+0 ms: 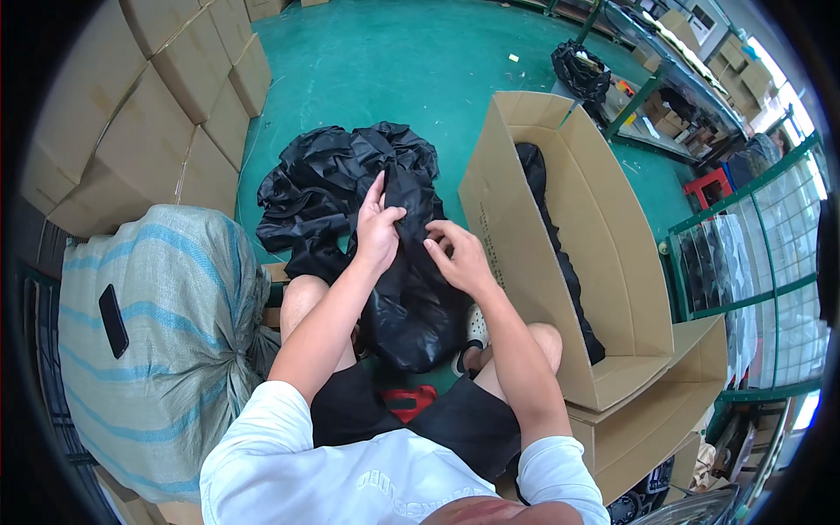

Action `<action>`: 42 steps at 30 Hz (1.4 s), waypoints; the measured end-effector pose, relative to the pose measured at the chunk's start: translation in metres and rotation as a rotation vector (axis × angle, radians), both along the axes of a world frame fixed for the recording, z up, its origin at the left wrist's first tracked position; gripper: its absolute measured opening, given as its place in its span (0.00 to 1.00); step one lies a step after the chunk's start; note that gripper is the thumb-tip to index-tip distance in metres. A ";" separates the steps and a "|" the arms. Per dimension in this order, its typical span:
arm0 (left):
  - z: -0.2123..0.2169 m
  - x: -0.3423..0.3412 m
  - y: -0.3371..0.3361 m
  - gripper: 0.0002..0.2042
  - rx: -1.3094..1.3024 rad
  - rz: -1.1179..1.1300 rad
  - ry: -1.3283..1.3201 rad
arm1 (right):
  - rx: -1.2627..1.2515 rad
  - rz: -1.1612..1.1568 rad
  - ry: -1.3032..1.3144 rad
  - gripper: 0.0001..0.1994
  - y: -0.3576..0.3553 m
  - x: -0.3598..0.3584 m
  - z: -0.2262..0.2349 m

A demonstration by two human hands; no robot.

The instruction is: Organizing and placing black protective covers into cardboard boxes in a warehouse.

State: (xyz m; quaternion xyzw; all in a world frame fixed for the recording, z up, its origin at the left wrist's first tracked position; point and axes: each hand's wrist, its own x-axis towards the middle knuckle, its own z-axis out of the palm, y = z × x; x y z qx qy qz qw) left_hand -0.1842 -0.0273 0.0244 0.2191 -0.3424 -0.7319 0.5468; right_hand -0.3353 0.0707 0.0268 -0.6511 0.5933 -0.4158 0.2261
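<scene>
A large black plastic-looking bag or sheet (350, 166) lies crumpled on the floor before me. Its smooth, bulging near part (411, 324) rests between my legs. My left hand (378, 232) is against a narrow fold of the black material, index finger stretched away from me and thumb pointing right across it; its other fingers are mostly hidden. On the right side of that fold, my right hand (459, 255) hovers over or lightly touches the material, fingers apart and slightly bent. I cannot make out anything gripped in either hand.
At right stands a tall open cardboard box (604, 254) with a long black bundle (560, 245) inside. Another open box (665, 411) lies below it. Left is a tied woven sack (166, 420) with a phone (114, 321) on top. Stacked cartons (166, 114) rise behind it.
</scene>
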 end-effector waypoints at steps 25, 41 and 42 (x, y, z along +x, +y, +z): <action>0.010 -0.004 0.021 0.42 -0.333 -0.479 -0.225 | 0.066 -0.023 -0.573 0.21 -0.020 0.013 -0.054; 0.002 0.007 -0.001 0.31 -0.510 0.219 -1.073 | 0.367 0.012 -1.612 0.21 -0.008 -0.036 0.003; -0.005 0.007 0.000 0.31 -0.507 0.275 -1.228 | 0.359 0.029 -1.645 0.25 -0.006 -0.037 0.006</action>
